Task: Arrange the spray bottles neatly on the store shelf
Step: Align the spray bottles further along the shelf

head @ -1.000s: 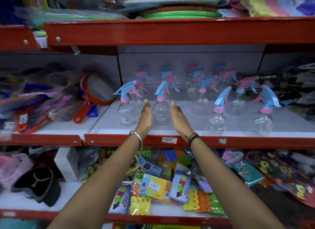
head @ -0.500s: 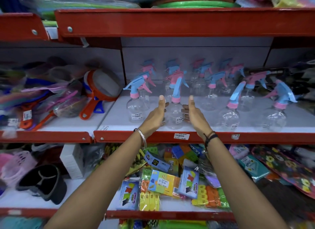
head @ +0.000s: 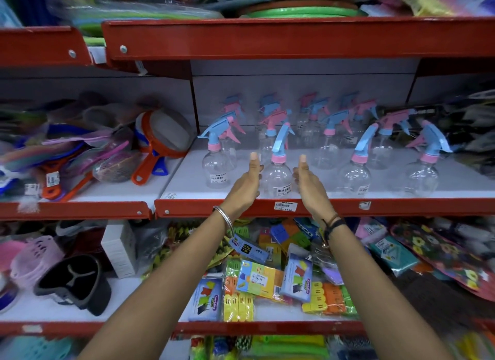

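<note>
Landmark: the price tag (head: 286,205) on the shelf edge (head: 401,206) is serving as the reference.
Held bottle: a clear spray bottle (head: 277,176) is standing upright just above that tag, at the shelf front.
Left hand: the left hand (head: 247,184) is cupping the bottle's left side, thumb up, fingers curled around the body.
Right hand: the right hand (head: 308,184) is pressing the opposite side, thumb up, fingers wrapping behind.
Front row: a left bottle (head: 217,169) and two right bottles (head: 355,176) (head: 423,176) are standing either side of the tag; spacing looks uneven and nozzles are facing differing ways.
Back rows: more bottles (head: 329,134) are crowding behind, loosely ordered.
Progress: seemingly midway; nozzle alignment and even spacing are probably remaining.
</note>
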### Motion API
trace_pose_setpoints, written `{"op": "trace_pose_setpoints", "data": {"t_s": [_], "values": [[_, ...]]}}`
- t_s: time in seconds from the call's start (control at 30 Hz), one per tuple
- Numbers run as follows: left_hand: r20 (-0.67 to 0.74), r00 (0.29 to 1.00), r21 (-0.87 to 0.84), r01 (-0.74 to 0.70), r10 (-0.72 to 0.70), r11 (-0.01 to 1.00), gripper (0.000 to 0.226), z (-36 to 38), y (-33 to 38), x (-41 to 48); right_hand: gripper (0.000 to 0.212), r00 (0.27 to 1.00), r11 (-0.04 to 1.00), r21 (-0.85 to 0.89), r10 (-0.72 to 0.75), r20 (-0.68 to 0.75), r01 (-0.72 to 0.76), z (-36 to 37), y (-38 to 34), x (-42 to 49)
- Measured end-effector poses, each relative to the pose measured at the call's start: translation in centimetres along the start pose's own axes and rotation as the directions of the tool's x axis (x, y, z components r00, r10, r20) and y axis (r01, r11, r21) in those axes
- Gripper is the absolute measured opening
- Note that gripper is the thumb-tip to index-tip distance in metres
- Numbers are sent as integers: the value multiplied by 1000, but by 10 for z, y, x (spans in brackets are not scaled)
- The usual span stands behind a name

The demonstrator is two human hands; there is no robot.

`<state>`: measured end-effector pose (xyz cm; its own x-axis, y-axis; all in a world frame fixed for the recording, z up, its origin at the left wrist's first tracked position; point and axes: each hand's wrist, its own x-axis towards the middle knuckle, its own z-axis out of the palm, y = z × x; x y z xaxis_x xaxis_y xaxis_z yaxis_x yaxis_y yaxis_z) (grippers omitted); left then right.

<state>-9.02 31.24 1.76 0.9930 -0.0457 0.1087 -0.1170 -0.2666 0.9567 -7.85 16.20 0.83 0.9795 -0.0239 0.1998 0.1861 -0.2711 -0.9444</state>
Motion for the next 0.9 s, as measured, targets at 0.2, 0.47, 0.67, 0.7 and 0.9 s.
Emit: {"op": "trace_pose_setpoints", "data": {"t_s": [0.2, 0.47, 0.67, 0.7, 0.9], "values": [[-543, 838, -173, -162, 44, 972, 63, -27, -24, -12, 48, 888, 892, 235, -292, -357, 387, 32, -3, -43], [-559, 813, -341, -49, -160, 939, 70, -97, -35, 23, 69, 994, 983, 174, -75, 76, 61, 119, -28, -7], [-392, 904, -400, -1, -170, 916, 74, -105, -34, 37, 69, 987, 982, 142, 109, 118, -126, 148, -47, 23], [-385, 910, -378, -1, -156, 926, 73, -104, -33, 36, 69, 987, 983, 132, 116, 112, -131, 148, -47, 26], [-339, 930, -355, 16, -144, 935, 80, -110, -37, 24, 71, 994, 971, 218, 81, 72, -95, 144, -40, 21]]}}
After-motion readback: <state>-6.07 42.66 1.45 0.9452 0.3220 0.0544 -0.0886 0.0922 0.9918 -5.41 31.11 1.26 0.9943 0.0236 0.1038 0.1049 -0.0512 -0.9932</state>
